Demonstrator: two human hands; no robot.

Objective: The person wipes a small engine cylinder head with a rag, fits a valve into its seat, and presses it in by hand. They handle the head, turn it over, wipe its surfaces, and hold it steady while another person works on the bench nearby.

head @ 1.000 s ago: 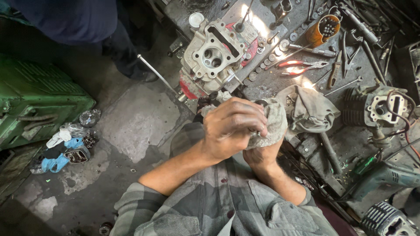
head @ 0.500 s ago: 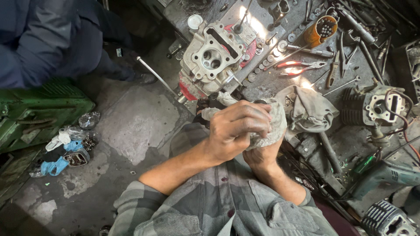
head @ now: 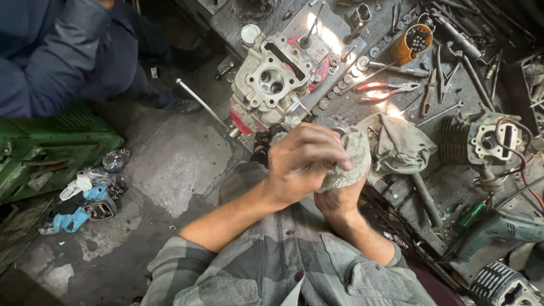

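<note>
Left of the grey cast-metal cylinder head (head: 271,85), the person in dark blue clothing (head: 62,51) has leaned further in since a moment ago. Just below that head, the left hand (head: 303,161) stays with fingers clamped over the dirty grey rag (head: 354,161). The right hand (head: 337,198) cups it beneath, so the rubbing looks unfinished.

I am in an engine repair workshop, grimy and crowded. The landmark is the bare aluminium cylinder head (head: 271,85) on my oil-blackened bench (head: 340,116). Right of it lie loose washers, red-handled pliers (head: 385,88), screwdrivers and an orange tin of small parts (head: 412,42). Further right stands a finned engine cylinder (head: 479,139), and below that a green power drill (head: 501,226). A dirty rag (head: 399,144) is heaped between head and cylinder. Left of the head, past stained concrete floor (head: 170,164), sits a green metal machine casing (head: 51,150).
</note>
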